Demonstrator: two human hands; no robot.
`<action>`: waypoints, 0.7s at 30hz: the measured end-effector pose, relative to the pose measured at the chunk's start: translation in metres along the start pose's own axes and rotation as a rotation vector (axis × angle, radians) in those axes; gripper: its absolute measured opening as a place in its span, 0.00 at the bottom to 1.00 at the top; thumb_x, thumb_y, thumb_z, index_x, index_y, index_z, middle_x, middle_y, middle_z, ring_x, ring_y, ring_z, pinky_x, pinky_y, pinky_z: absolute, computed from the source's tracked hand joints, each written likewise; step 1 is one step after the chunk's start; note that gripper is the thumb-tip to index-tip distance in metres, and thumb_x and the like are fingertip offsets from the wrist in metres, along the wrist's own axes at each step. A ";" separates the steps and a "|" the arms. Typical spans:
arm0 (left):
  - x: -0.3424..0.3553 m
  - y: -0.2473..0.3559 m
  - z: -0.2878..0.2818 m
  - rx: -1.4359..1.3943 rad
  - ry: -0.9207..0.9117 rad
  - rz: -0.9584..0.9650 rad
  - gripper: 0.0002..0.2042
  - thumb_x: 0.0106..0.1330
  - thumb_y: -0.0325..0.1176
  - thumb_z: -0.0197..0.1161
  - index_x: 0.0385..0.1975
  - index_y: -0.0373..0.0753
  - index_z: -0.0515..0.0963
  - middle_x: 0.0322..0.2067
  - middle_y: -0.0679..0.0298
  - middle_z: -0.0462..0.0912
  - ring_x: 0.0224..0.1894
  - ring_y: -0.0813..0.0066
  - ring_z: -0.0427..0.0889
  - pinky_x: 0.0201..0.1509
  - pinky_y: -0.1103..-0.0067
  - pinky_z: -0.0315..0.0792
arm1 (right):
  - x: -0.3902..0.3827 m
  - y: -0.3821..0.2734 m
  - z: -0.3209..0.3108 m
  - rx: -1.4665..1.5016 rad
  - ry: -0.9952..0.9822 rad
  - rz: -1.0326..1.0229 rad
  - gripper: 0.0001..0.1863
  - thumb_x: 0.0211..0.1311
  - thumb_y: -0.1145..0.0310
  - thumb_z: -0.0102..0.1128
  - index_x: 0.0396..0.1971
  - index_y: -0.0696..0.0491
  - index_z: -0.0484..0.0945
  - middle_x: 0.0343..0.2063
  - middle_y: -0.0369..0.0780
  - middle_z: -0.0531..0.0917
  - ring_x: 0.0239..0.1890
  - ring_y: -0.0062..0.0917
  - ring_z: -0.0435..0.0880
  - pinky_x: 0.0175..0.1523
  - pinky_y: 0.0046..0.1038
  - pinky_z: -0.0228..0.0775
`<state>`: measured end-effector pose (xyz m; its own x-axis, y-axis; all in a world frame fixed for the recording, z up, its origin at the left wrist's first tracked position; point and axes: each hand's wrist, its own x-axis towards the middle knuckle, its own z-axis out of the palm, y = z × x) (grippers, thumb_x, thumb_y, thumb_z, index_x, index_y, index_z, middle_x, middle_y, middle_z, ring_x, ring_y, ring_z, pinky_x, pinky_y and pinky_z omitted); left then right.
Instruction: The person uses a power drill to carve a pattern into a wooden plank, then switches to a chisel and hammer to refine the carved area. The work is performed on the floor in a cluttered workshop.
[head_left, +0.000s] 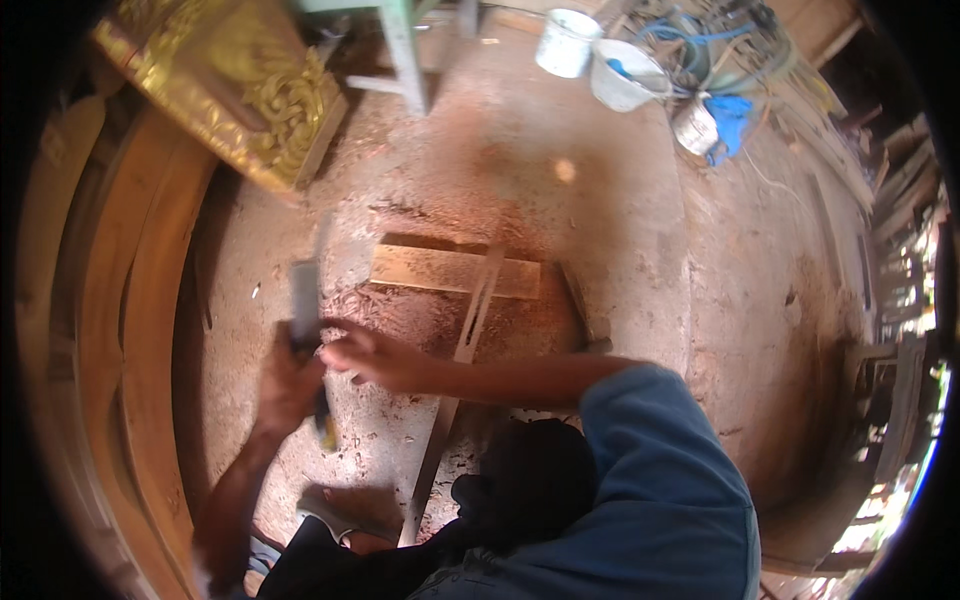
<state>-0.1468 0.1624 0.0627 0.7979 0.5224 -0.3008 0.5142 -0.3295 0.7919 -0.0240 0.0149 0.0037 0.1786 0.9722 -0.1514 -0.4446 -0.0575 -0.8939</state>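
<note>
One grip, the left hand, wraps round a flat tool. I can't tell if the blurry right hand holds anything; a slip could nick it.

Around you lies a dusty, brownish-pink floor with small dark spots. Ahead of you stands pale green furniture with straight legs; at your right, bright white daylight enters between dark wooden boards.

Bright daylight glare through right-side slats; fingers motion-blurred; hazy smudge over floor; edges bowed, rim black
</note>
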 end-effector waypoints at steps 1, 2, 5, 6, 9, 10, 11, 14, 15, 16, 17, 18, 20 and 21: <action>0.010 0.016 0.032 0.080 -0.090 -0.095 0.22 0.71 0.38 0.65 0.57 0.34 0.67 0.45 0.57 0.82 0.47 0.77 0.81 0.47 0.75 0.79 | -0.012 0.002 -0.016 0.005 0.121 -0.086 0.40 0.74 0.44 0.57 0.73 0.56 0.60 0.58 0.50 0.81 0.62 0.36 0.79 0.65 0.39 0.71; 0.021 0.030 0.073 0.003 -0.194 -0.072 0.23 0.70 0.36 0.65 0.61 0.36 0.67 0.49 0.50 0.81 0.51 0.65 0.83 0.52 0.68 0.79 | -0.026 0.006 -0.035 0.016 0.219 -0.226 0.33 0.76 0.51 0.57 0.72 0.54 0.64 0.59 0.49 0.79 0.65 0.37 0.76 0.67 0.41 0.70; 0.029 0.061 0.174 0.308 -0.143 0.602 0.28 0.69 0.37 0.64 0.66 0.37 0.66 0.57 0.42 0.77 0.58 0.44 0.79 0.60 0.59 0.76 | -0.097 0.035 -0.099 -0.370 0.750 -0.315 0.25 0.74 0.55 0.58 0.63 0.54 0.74 0.53 0.46 0.82 0.60 0.34 0.79 0.64 0.38 0.71; 0.029 0.068 0.197 0.323 -0.198 0.636 0.30 0.69 0.38 0.64 0.69 0.38 0.66 0.61 0.42 0.74 0.63 0.42 0.75 0.66 0.58 0.72 | -0.134 0.046 -0.125 -0.997 0.898 -0.508 0.25 0.73 0.52 0.58 0.60 0.54 0.77 0.48 0.45 0.83 0.55 0.31 0.81 0.59 0.35 0.75; 0.021 0.061 0.226 0.454 -0.174 0.649 0.31 0.70 0.43 0.64 0.68 0.36 0.66 0.64 0.45 0.72 0.66 0.42 0.72 0.71 0.60 0.67 | -0.213 0.075 -0.198 0.220 1.140 -0.035 0.19 0.74 0.51 0.56 0.39 0.54 0.82 0.34 0.43 0.86 0.33 0.26 0.84 0.40 0.29 0.77; 0.022 0.051 0.225 0.358 -0.203 0.460 0.32 0.69 0.45 0.65 0.69 0.36 0.66 0.64 0.45 0.72 0.67 0.43 0.72 0.71 0.60 0.67 | -0.236 0.084 -0.219 0.343 1.233 -0.073 0.19 0.74 0.52 0.55 0.40 0.55 0.82 0.29 0.41 0.86 0.30 0.26 0.84 0.38 0.30 0.76; 0.023 0.039 0.223 0.265 -0.175 0.319 0.33 0.68 0.47 0.66 0.69 0.36 0.67 0.65 0.44 0.73 0.68 0.44 0.72 0.72 0.60 0.67 | -0.262 0.088 -0.244 0.307 1.237 -0.081 0.19 0.73 0.53 0.56 0.38 0.56 0.82 0.29 0.42 0.86 0.30 0.26 0.84 0.36 0.31 0.76; 0.023 -0.008 0.213 0.250 -0.048 0.044 0.36 0.65 0.54 0.68 0.67 0.37 0.70 0.64 0.45 0.76 0.67 0.47 0.74 0.70 0.62 0.69 | -0.310 0.090 -0.311 -0.312 1.360 0.283 0.20 0.67 0.54 0.61 0.38 0.61 0.81 0.30 0.46 0.86 0.33 0.33 0.87 0.40 0.37 0.76; 0.020 -0.024 0.214 0.288 -0.025 -0.068 0.37 0.64 0.56 0.68 0.67 0.37 0.72 0.63 0.46 0.77 0.66 0.48 0.76 0.69 0.63 0.70 | -0.317 0.090 -0.327 -0.444 1.324 0.332 0.21 0.65 0.54 0.62 0.39 0.61 0.81 0.32 0.49 0.87 0.36 0.39 0.87 0.42 0.40 0.76; 0.013 -0.037 0.218 0.255 -0.039 -0.113 0.39 0.62 0.59 0.68 0.66 0.36 0.72 0.62 0.45 0.78 0.65 0.48 0.77 0.69 0.63 0.70 | -0.321 0.092 -0.339 -0.592 1.330 0.447 0.22 0.63 0.54 0.63 0.40 0.61 0.81 0.33 0.52 0.87 0.39 0.44 0.88 0.45 0.44 0.76; 0.006 -0.048 0.222 0.229 -0.073 -0.201 0.41 0.60 0.62 0.68 0.66 0.36 0.73 0.61 0.43 0.78 0.65 0.48 0.77 0.69 0.63 0.70 | -0.322 0.094 -0.349 -0.759 1.277 0.477 0.22 0.62 0.53 0.63 0.42 0.59 0.81 0.36 0.54 0.87 0.42 0.48 0.87 0.47 0.46 0.75; -0.004 -0.057 0.227 0.221 -0.123 -0.342 0.44 0.58 0.65 0.68 0.65 0.35 0.74 0.60 0.42 0.79 0.64 0.48 0.78 0.68 0.63 0.70 | -0.322 0.095 -0.356 -0.923 1.262 0.586 0.23 0.60 0.53 0.64 0.44 0.58 0.81 0.38 0.56 0.87 0.46 0.53 0.86 0.50 0.48 0.75; -0.018 -0.067 0.243 0.199 -0.089 -0.354 0.41 0.60 0.65 0.66 0.64 0.37 0.74 0.53 0.44 0.84 0.56 0.49 0.84 0.62 0.61 0.75 | -0.314 0.099 -0.362 -1.087 1.165 0.655 0.22 0.61 0.53 0.64 0.45 0.55 0.81 0.42 0.55 0.87 0.51 0.53 0.85 0.53 0.50 0.75; -0.024 -0.069 0.250 0.255 -0.015 -0.266 0.38 0.61 0.62 0.67 0.63 0.38 0.75 0.49 0.45 0.85 0.54 0.48 0.85 0.60 0.59 0.76 | -0.310 0.102 -0.362 -1.143 1.151 0.685 0.22 0.61 0.52 0.64 0.46 0.55 0.81 0.42 0.55 0.87 0.51 0.53 0.85 0.53 0.50 0.75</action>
<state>-0.1227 -0.0245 -0.1178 0.6296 0.6050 -0.4874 0.7645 -0.3706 0.5274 0.1932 -0.3751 -0.1937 0.9371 0.0964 -0.3354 -0.0064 -0.9562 -0.2926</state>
